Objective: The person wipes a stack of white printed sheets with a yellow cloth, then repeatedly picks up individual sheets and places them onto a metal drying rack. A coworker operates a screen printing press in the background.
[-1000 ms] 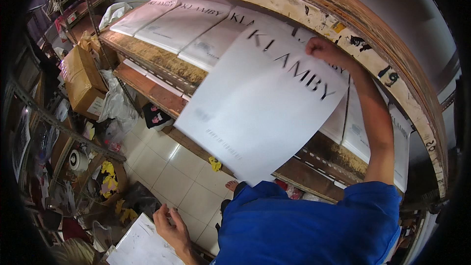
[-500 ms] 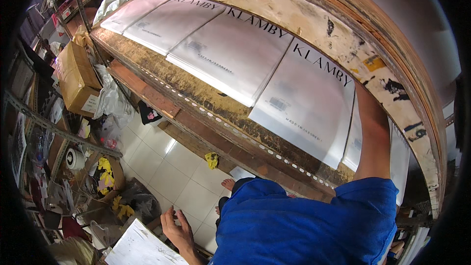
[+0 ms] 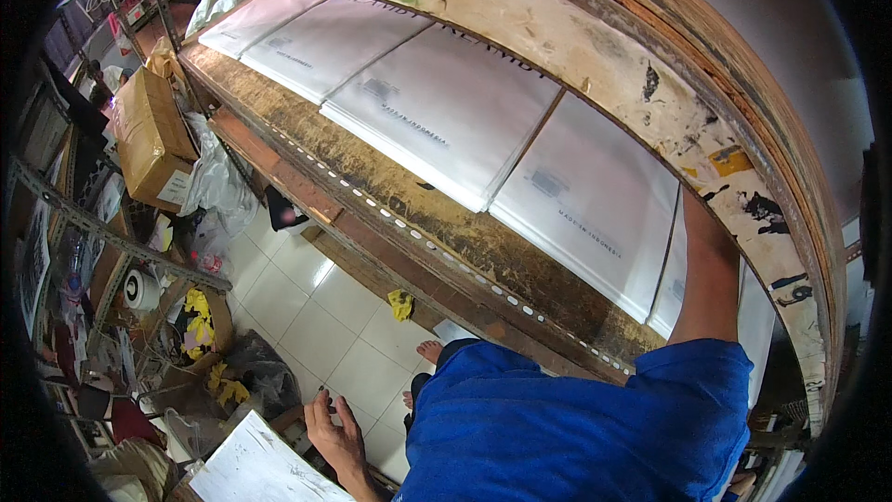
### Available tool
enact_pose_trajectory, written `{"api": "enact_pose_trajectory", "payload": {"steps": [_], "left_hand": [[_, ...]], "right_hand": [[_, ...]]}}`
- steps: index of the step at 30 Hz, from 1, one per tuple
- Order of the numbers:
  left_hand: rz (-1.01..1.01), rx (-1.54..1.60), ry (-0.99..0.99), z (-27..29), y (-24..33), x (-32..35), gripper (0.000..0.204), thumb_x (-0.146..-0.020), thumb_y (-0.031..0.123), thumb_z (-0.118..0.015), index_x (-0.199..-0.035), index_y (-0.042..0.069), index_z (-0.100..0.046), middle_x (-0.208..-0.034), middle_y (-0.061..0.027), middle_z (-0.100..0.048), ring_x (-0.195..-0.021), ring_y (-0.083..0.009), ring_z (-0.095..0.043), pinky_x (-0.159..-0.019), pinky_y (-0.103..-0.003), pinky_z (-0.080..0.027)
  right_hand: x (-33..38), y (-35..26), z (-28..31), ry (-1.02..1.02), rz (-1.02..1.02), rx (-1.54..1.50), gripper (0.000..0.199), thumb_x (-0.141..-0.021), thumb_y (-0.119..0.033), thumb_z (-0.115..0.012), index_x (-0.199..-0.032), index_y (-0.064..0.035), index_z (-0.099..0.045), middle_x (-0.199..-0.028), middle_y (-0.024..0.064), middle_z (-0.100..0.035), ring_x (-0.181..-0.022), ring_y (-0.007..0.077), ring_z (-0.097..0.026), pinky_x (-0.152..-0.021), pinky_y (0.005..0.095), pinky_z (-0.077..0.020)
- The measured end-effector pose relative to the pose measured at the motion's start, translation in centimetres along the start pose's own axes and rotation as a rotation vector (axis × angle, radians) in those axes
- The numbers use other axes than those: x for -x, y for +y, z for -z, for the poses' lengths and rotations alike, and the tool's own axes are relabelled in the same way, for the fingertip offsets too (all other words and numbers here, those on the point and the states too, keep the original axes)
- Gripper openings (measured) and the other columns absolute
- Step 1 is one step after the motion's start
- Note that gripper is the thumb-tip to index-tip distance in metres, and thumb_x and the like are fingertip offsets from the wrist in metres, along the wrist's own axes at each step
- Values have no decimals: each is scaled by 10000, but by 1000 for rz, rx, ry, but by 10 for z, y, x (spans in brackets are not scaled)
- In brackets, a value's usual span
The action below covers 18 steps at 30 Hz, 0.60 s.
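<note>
Several neat stacks of flat white packaging bags [image 3: 441, 121], with dark print, lie side by side on a worn wooden shelf [image 3: 390, 181]. My right forearm [image 3: 708, 284] reaches in over the rightmost stacks, beneath the edge of the upper shelf board [image 3: 548, 33]. That board hides my right hand, so what it touches or holds does not show. My left hand [image 3: 334, 432] hangs low, fingers apart and with nothing in them. It is beside a white scuffed board [image 3: 265, 465], with tiled floor behind it.
A taped cardboard box [image 3: 153, 139] and crumpled plastic [image 3: 218, 167] sit at the left. A metal rack [image 3: 111, 232] there holds clutter, including a white roll [image 3: 141, 289]. Yellow scraps fill an open carton [image 3: 218, 325]. A yellow cloth [image 3: 400, 305] lies near the lower ledge.
The view has shifted slightly, so the upper board covers more of the bags' far ends. My right arm stays reached in, and my left hand keeps nearly the same pose.
</note>
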<state>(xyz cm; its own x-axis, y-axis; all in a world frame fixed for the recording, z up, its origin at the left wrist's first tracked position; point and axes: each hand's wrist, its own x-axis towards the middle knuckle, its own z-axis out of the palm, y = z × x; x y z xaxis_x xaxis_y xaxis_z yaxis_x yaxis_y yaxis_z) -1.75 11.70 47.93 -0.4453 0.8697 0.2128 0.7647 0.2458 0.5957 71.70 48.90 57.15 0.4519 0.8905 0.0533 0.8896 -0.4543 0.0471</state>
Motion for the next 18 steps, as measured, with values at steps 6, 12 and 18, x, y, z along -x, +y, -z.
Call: {"api": "enact_pose_trajectory", "payload": {"steps": [6,12,18], "left_hand": [[70,30,44,2,-6,6,216,-832,34,-650,-1028,-44,-605,-852,-155,-579,-701,-276,-589,-622,-366,-478],[111,-60,180,19,-9,24,217,-791,51,-679,-988,-17,-620,-819,-149,-585,-698,-297,-585,-645,-385,-471],[357,-195,340,37,-28,72,304,-762,156,-717,-1016,7,-638,-957,-141,-622,-897,-325,-592,-788,-411,-475]], "right_hand": [[-23,-27,6,103,51,-28,181,-912,-148,-572,-1033,-19,-613,-988,60,-620,-925,171,-576,-838,308,-464],[-92,-161,26,341,454,-276,193,-919,-161,-569,-1042,-17,-611,-992,65,-621,-929,178,-578,-842,314,-464],[-28,-368,81,101,1074,-501,235,-945,-197,-550,-1010,29,-554,-928,138,-565,-883,253,-549,-845,356,-442]]}}
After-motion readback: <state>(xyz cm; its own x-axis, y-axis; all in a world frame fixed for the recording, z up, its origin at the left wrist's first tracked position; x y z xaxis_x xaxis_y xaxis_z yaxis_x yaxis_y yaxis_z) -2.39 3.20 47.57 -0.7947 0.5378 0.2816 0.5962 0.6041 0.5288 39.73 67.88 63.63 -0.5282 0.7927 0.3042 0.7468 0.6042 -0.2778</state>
